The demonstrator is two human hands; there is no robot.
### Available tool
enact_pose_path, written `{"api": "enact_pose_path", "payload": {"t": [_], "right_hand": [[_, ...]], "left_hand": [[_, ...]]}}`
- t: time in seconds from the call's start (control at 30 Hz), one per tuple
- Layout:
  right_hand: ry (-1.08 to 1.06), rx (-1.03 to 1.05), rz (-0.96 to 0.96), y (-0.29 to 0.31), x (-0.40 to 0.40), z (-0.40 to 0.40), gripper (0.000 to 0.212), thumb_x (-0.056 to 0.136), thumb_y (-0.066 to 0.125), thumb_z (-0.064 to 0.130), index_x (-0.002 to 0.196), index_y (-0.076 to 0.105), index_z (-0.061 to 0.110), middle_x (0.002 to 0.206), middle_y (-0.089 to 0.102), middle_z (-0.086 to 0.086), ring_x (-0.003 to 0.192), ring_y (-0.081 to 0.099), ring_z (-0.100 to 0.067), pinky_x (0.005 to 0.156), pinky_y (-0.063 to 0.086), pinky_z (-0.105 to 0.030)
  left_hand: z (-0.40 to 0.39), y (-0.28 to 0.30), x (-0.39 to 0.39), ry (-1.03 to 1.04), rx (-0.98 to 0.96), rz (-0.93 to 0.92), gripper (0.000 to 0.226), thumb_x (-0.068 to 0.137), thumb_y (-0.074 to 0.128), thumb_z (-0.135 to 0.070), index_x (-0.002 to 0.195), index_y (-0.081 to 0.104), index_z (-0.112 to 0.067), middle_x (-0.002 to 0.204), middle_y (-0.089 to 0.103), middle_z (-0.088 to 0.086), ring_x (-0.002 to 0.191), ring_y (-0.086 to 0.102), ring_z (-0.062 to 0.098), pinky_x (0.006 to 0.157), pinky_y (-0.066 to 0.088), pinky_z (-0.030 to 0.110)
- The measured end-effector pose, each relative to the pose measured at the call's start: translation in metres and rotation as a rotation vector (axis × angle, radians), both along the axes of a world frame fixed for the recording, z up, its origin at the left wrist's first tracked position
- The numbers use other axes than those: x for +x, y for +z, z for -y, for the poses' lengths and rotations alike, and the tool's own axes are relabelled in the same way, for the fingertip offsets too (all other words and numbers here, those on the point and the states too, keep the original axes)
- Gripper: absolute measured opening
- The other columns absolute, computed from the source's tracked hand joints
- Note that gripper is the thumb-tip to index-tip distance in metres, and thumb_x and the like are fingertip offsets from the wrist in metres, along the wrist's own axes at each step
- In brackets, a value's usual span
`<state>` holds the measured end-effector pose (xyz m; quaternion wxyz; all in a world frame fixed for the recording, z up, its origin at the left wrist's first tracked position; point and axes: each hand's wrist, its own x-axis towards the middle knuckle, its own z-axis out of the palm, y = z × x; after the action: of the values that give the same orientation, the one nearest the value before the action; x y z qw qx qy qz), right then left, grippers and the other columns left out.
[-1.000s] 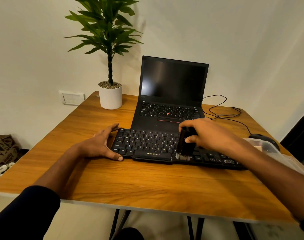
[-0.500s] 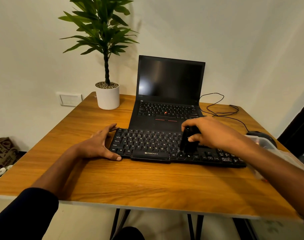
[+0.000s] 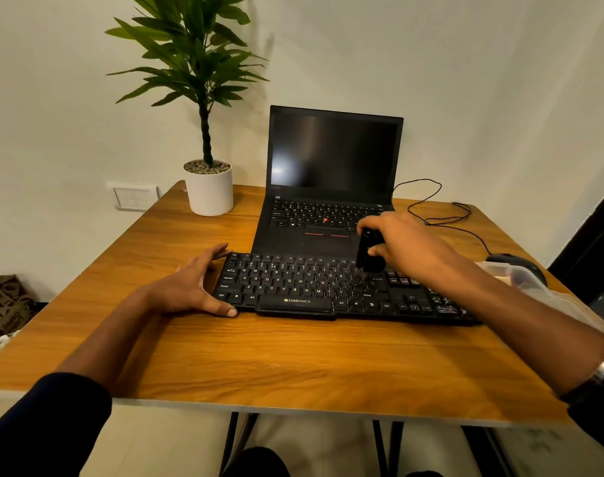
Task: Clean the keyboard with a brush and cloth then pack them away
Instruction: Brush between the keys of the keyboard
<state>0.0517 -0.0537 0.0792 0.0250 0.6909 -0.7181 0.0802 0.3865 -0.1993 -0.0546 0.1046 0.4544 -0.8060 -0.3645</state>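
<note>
Black brush (image 3: 368,253) pinched in right hand (image 3: 409,247) fingers (image 3: 376,251), bristles on keyboard (image 3: 328,287)

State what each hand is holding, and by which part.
The right hand grips the small black brush by its upper handle, bristles down on the black external keyboard. The left hand holds nothing, bracing the keyboard's left end.

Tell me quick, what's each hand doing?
Left hand: open, flat against the keyboard end.
Right hand: closed, holding the brush.
</note>
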Motion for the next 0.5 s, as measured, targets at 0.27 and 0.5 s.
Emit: {"api": "enact_pose_path", "payload": {"t": [0.27,0.5], "right_hand": [[0.007,0.077,-0.031,0.003,-0.009,-0.011,0.030,0.086,0.067,0.015,0.113,0.061,0.027,0.111,0.063,-0.002,0.107,0.056,-0.023,0.075,0.040,-0.029],[0.001,0.305,0.205,0.026,-0.021,-0.041,0.027,0.085,0.068,0.014,0.104,0.062,0.032,0.101,0.061,0.006,0.077,0.067,-0.016,0.075,0.058,-0.037]], "left_hand": [[0.000,0.000,-0.001,-0.016,-0.005,-0.013,0.134,0.042,0.090,-0.066,0.143,0.002,-0.060,0.155,0.025,-0.003,0.137,0.031,0.023,0.112,0.034,0.055],[0.001,0.001,-0.001,-0.025,-0.014,-0.003,0.128,0.042,0.089,-0.068,0.136,0.002,-0.068,0.154,0.027,-0.001,0.136,0.033,0.023,0.111,0.036,0.054]]}}
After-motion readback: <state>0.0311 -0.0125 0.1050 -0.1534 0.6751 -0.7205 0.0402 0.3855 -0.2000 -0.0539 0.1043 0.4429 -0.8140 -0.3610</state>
